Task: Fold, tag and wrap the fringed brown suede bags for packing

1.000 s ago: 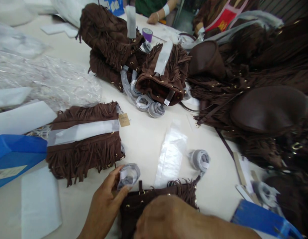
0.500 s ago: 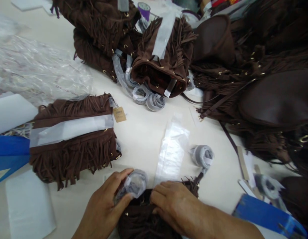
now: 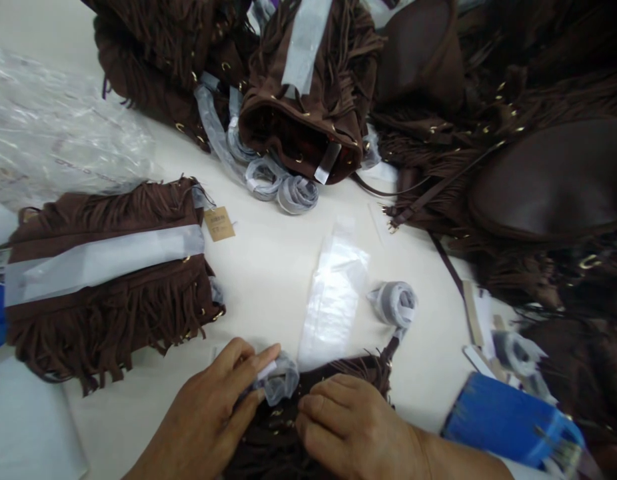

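At the bottom of the view lies a dark brown fringed bag [image 3: 273, 443], cut off by the lower edge. My left hand [image 3: 213, 393] grips a plastic-wrapped strap coil [image 3: 281, 380] at the bag's opening, thumb and fingers on either side of it. My right hand [image 3: 348, 423] rests on the bag's rim with curled fingers; its fingertips are partly hidden, pressed on the bag. Beyond the bag's right end sits a second wrapped strap coil [image 3: 396, 303], joined to the bag. A flat clear plastic bag [image 3: 333, 300] lies just ahead of my right hand.
To the left lies a fringed bag [image 3: 108, 267] with a paper band and a tan tag [image 3: 219, 224]. An open fringed bag [image 3: 308, 127] stands at the back, wrapped coils [image 3: 297, 195] beside it. Brown bags [image 3: 548, 180] crowd the right, above a blue box [image 3: 511, 420].
My left hand has tilted and pulled the strap coil slightly lower over the bag. My right hand stays at the rim. The whole view has shifted, with surroundings sliding left and upward.
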Demonstrator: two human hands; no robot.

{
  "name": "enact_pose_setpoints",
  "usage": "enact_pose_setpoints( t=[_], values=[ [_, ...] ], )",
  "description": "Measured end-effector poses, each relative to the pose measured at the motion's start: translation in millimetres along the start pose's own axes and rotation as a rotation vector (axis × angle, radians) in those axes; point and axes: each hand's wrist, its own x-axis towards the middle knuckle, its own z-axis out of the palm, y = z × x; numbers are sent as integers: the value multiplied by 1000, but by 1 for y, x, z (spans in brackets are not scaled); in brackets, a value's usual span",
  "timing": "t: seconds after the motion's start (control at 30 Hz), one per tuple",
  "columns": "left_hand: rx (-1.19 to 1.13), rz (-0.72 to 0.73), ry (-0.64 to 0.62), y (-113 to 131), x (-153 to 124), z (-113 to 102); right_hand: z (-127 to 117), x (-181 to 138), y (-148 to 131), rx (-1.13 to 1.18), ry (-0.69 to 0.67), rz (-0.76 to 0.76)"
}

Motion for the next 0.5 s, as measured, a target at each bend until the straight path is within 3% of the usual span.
enact_pose_setpoints(
  t=[0.1, 0.23, 0.3, 0.37, 0.43, 0.5],
  values=[
    [-38, 1, -16, 1, 3, 3, -6, -2, 3, 42, -73, -3],
    [-82, -103, 53, -6, 1, 11, -21, -1, 4, 330, -220, 212],
    [-135, -183, 106, -14, -5, 14, -24, 7, 4, 450, -170, 345],
    [-192, -220, 123, -21, -12, 15, -21, 21, 8, 451, -35, 425],
    [-167, -144, 163, -22, -11, 16, -20, 35, 18, 466, 17, 425],
    [-63, 38, 272, -14, 10, 20, -33, 35, 38, 520, -62, 372]
  ],
)
